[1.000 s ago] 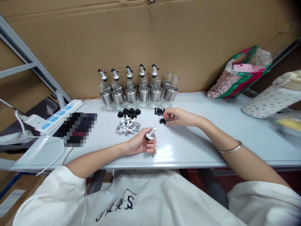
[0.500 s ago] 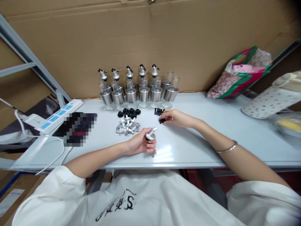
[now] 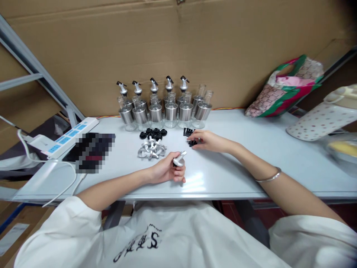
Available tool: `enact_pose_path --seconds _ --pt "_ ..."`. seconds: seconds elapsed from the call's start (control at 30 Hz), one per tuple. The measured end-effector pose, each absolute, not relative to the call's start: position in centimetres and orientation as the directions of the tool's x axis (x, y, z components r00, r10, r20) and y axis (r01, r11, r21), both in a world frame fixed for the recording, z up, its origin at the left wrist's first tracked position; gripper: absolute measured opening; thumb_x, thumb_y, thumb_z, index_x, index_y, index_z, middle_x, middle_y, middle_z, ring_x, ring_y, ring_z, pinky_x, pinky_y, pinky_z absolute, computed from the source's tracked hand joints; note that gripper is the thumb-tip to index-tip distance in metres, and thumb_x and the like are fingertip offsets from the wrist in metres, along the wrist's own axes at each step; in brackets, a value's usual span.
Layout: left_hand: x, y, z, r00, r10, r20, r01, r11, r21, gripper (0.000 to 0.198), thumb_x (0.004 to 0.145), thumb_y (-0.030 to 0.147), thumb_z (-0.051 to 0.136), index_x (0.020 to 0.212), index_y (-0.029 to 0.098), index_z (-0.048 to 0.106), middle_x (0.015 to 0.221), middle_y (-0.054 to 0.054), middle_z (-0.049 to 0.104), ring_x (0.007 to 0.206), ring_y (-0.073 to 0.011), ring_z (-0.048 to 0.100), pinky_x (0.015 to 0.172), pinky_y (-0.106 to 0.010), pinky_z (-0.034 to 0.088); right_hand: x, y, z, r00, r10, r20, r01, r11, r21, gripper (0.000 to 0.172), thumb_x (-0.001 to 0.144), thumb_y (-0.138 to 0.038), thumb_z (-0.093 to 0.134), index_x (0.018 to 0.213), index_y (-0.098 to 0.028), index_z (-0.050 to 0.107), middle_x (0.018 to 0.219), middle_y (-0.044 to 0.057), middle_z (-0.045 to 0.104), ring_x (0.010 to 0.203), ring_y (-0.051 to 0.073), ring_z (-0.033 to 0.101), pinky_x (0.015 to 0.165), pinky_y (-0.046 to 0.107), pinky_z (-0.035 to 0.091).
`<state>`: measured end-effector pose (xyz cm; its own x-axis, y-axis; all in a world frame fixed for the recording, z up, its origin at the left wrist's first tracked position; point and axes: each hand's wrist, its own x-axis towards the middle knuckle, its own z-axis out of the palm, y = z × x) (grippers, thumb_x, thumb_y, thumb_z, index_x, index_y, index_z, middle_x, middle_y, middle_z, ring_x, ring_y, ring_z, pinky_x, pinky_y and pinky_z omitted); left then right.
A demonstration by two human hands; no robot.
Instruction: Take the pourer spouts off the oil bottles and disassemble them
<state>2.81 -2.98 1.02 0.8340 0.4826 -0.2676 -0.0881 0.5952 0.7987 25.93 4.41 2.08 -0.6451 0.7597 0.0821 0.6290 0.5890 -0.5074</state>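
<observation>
My left hand [image 3: 168, 169] is closed around a silver pourer spout [image 3: 179, 159], its nozzle pointing up and to the right. A bit of black shows under the spout's round base. Over a small pile of little black parts [image 3: 192, 142] reaches my right hand [image 3: 208, 140], its thumb and fingers apart around them. Just behind those fingers lies a row of small black levers [image 3: 188, 131], partly covered by the hand. Loose silver spouts [image 3: 152, 149] are heaped left of centre, and several black stoppers [image 3: 153, 133] sit right behind them.
Glass bottles with steel sleeves [image 3: 171, 111] stand in two rows at the back; several rear ones carry pourers. At left are a power strip [image 3: 69, 137] and a pixelated dark object [image 3: 95, 153]. A patterned bag [image 3: 281, 89] and a dotted flask [image 3: 320, 117] stand at right.
The fingers of my right hand have spread slightly over the small black parts. My left hand keeps the spout in the same place.
</observation>
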Motion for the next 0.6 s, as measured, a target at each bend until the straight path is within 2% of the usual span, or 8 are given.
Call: enact_pose_path --seconds 0.2,0.37,0.47,0.6 --pt "2.7 -2.9 1.0 0.833 0.480 -0.275 -0.080 0.596 0.799 0.049 0.093 0.049 0.021 0.057 0.019 0.036 0.049 0.007 0.032 0.041 -0.0088 0.035 0.071 -0.031 0.045 25.4 4.3 1.6 -0.679 0.719 0.147 0.569 0.642 -0.513 0.031 0.083 -0.041 0.056 0.098 -0.017 0.067 0.098 0.010 0.058 0.083 0.019 0.057 0.078 0.033 0.046" --pt "2.8 -3.0 1.1 0.840 0.476 -0.261 -0.096 0.604 0.791 0.050 0.093 0.047 0.021 0.056 0.018 0.037 0.049 0.007 0.033 0.041 -0.0084 0.037 0.069 -0.030 0.045 25.6 4.5 1.5 -0.699 0.696 0.166 0.538 0.664 -0.520 0.027 0.086 -0.038 0.052 0.091 -0.017 0.068 0.091 0.009 0.058 0.075 0.017 0.056 0.070 0.030 0.046" --pt "2.8 -3.0 1.1 0.834 0.479 -0.274 -0.091 0.609 0.788 0.049 0.092 0.048 0.022 0.056 0.019 0.036 0.049 0.007 0.033 0.041 -0.0087 0.036 0.070 -0.031 0.045 25.9 4.4 2.0 -0.698 0.704 0.134 0.558 0.651 -0.514 0.027 0.085 -0.037 0.052 0.091 -0.015 0.068 0.090 0.009 0.059 0.075 0.017 0.057 0.070 0.030 0.046" --pt "2.8 -3.0 1.0 0.840 0.477 -0.260 -0.099 0.606 0.789 0.049 0.093 0.046 0.020 0.056 0.018 0.036 0.050 0.006 0.033 0.041 -0.0085 0.036 0.070 -0.030 0.045 26.5 4.0 3.1 -0.692 0.721 0.036 0.608 0.609 -0.509 0.033 0.078 -0.037 0.060 0.103 -0.017 0.066 0.100 0.009 0.060 0.079 0.017 0.057 0.073 0.030 0.047"
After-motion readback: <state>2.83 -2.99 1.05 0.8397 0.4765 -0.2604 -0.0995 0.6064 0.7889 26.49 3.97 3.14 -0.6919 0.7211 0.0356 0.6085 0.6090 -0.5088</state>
